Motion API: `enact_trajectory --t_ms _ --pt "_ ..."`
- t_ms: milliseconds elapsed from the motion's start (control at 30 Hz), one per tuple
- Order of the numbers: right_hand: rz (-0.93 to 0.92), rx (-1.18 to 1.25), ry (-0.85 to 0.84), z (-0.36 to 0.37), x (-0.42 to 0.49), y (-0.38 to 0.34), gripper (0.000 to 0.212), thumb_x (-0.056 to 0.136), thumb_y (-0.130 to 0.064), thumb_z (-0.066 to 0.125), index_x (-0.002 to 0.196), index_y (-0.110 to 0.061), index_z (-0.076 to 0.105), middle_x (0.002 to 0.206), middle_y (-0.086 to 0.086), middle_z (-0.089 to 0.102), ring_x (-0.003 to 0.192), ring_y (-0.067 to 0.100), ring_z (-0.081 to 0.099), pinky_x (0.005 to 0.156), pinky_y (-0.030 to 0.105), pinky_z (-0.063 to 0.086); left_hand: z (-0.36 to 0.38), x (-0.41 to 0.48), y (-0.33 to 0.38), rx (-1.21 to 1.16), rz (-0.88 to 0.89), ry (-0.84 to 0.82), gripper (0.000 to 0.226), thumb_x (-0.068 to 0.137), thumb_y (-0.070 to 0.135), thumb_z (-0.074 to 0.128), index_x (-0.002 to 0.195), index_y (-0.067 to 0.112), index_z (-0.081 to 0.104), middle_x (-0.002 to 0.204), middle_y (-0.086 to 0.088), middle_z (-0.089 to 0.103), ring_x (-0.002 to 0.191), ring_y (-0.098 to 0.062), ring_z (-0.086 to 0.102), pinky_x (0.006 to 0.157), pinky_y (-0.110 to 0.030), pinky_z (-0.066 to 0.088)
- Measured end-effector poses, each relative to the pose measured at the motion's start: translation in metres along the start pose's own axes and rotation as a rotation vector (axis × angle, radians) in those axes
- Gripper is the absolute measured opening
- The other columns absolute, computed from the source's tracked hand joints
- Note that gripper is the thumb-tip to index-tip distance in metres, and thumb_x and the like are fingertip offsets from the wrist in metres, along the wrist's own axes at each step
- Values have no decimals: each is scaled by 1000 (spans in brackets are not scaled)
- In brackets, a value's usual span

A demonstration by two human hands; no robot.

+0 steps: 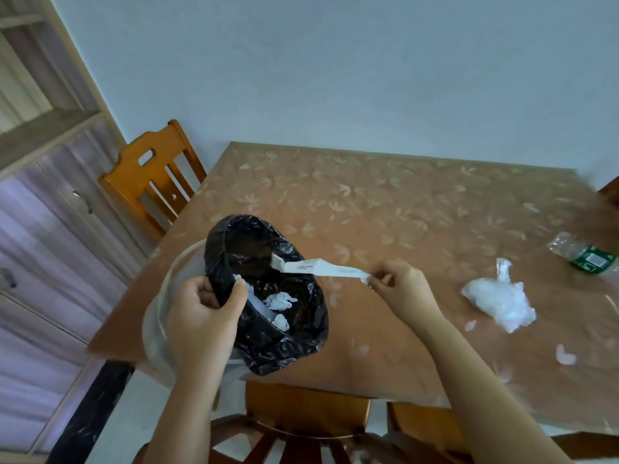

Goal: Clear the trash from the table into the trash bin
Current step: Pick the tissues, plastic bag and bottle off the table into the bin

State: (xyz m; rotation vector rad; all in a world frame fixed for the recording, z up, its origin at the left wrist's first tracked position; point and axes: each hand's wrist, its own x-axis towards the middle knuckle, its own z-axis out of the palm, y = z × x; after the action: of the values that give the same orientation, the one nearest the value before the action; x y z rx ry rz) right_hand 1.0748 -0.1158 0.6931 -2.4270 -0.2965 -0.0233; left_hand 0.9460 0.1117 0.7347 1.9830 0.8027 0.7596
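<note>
A pale trash bin (pixel 157 316) lined with a black bag (pixel 288 339) hangs at the table's near left corner. My left hand (pixel 204 316) grips its rim and the bag's edge. Crumpled white tissues (pixel 279 301) lie inside. My right hand (pixel 402 289) pinches one end of a long flattened white paper box (pixel 318 266), whose other end reaches over the bag's opening. On the table to the right lie a crumpled clear plastic bag (pixel 499 298), a small white scrap (pixel 565 356) and a crushed clear bottle with a green label (pixel 584 254).
The table (pixel 385 202) has an orange floral cover and stands against a pale wall. A wooden chair (pixel 150 182) stands at its left end, and another chair (pixel 308 416) right below me. A cabinet with drawers (pixel 43 229) fills the left side.
</note>
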Motion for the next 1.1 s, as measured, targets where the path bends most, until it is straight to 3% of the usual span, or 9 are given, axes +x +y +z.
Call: enact_trajectory --t_ms 233,400,567,667,767,933,1100 --pt "-194 -47 -161 19 13 -44 6 81 -15 62 86 -14 67 88 3 65 69 11 49 66 28 43 8 -4 4 -146 4 -110 21 75 29 71 70 19 53 60 3 51 54 -12 49 48 -25 35" --pt "-155 44 -280 39 24 -63 9 82 -13 62 88 -11 69 88 6 68 72 12 54 66 28 45 10 -10 5 -214 -18 -148 18 75 26 71 72 19 55 60 3 52 52 -9 49 50 -25 39" --pt "-100 220 -344 52 28 -76 14 84 -8 59 93 -9 69 95 11 71 76 13 57 75 29 49 7 -11 4 -247 -9 -159 18 75 23 72 70 18 55 58 5 52 45 4 47 43 -12 39" --pt "-68 329 -364 50 26 -74 17 84 -5 56 97 -8 67 98 12 72 82 12 61 80 27 51 5 -10 1 -246 -28 -145 19 74 26 73 71 19 55 59 5 52 49 -1 48 49 -23 40" --pt "-30 439 -328 41 20 -66 16 84 -8 60 98 -10 67 99 10 71 86 11 64 84 26 51 5 -8 -3 -247 -43 -123 20 73 30 73 71 19 56 59 4 52 53 -10 48 51 -27 40" --pt "-2 320 -147 25 2 -45 15 83 -18 60 97 -20 66 90 -7 67 83 7 61 68 5 42 7 -4 -3 -264 -52 -113 23 72 31 72 66 20 53 51 10 52 46 -1 48 49 -27 38" --pt "41 103 43 5 -29 -13 19 86 -24 56 102 -19 64 96 -4 64 86 8 56 67 14 38 17 1 -5 -297 -79 -159 15 58 52 62 63 39 57 49 23 55 44 2 49 50 -29 42"
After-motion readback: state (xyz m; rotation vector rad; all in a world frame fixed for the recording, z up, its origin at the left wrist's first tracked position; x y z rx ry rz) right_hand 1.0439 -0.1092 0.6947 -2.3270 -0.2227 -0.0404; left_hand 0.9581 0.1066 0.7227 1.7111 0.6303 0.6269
